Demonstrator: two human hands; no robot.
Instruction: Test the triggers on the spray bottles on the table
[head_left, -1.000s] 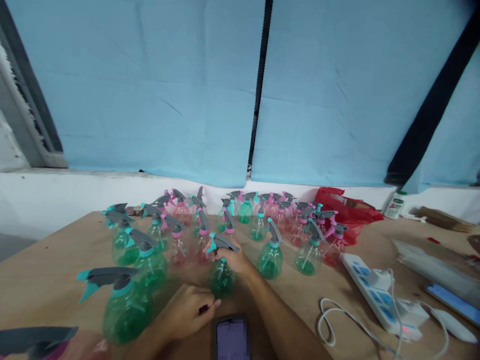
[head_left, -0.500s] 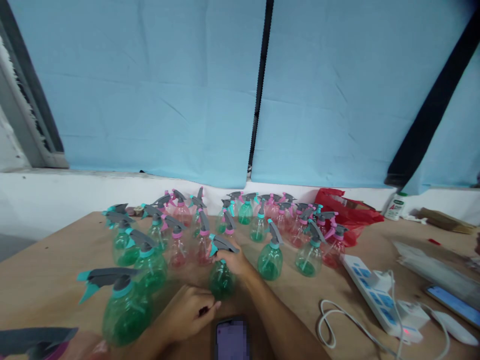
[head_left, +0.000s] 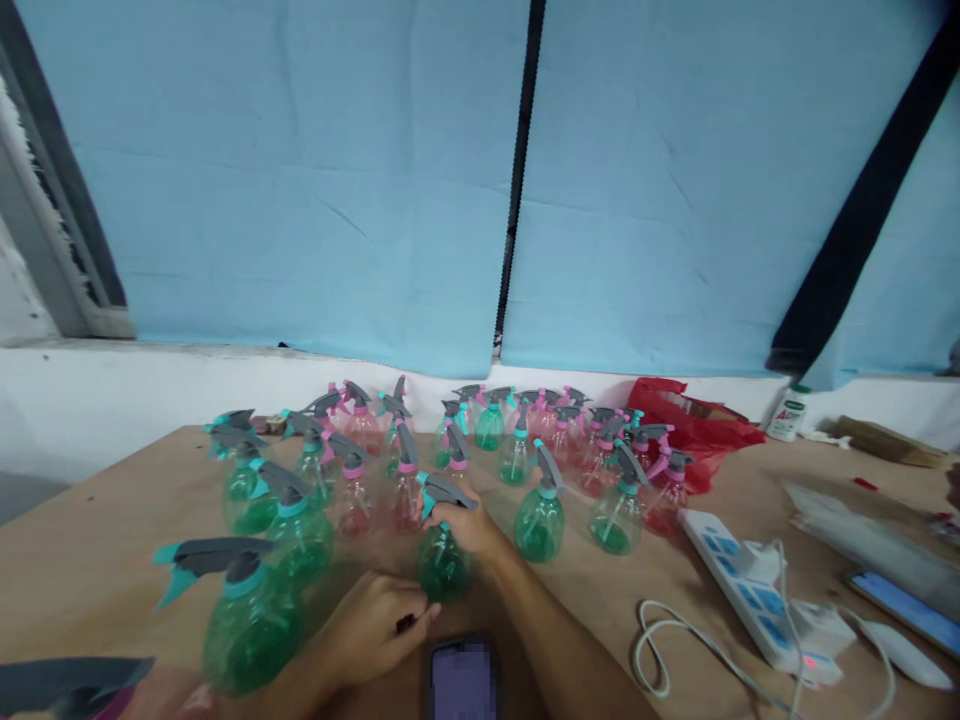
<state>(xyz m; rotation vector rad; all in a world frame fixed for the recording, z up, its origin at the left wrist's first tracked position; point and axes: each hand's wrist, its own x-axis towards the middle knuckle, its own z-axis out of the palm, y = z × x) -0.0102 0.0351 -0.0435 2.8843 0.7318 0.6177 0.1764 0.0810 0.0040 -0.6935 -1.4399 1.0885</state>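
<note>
My right hand (head_left: 466, 522) is wrapped round the neck of a green spray bottle (head_left: 444, 562), just under its grey and turquoise trigger head. The bottle is upright in front of me. Close to its lower left side, my left hand (head_left: 381, 622) is closed with curled fingers. A small dark spot shows between thumb and fingers, too small to name. Another green spray bottle (head_left: 538, 522) stands to the right of my right hand. At the left, a larger-looking green spray bottle (head_left: 251, 630) is nearest to my left forearm. A phone (head_left: 463, 678) lies below my hands.
Several pink spray bottles (head_left: 355, 500) and green ones stand across the wooden table (head_left: 120, 520). A red plastic bag (head_left: 690, 440) lies at the back right. On the right are a white power strip (head_left: 750, 595) with cables, another phone (head_left: 911, 605) and a white bottle (head_left: 789, 415).
</note>
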